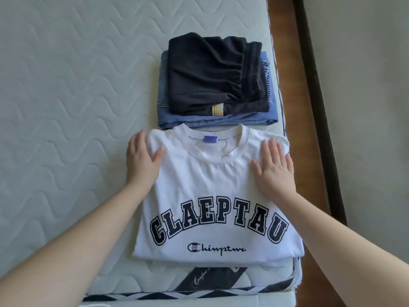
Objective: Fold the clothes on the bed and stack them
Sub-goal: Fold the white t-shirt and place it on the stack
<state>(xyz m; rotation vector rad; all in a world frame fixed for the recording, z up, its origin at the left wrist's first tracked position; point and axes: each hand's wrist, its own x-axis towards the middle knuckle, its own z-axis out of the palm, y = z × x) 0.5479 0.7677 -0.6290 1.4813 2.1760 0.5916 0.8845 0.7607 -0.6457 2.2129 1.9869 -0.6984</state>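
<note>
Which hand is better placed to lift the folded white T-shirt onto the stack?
Left hand: it lies at the white T-shirt's edge; the right hand rests flat on top.

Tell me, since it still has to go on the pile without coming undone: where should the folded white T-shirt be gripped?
Probably by its two long side edges, one hand sliding under each. The white T-shirt lies as a flat rectangle, its folds tucked beneath; the left hand and right hand already rest flat by the shoulders. Then lift it level onto the black shorts.
</note>
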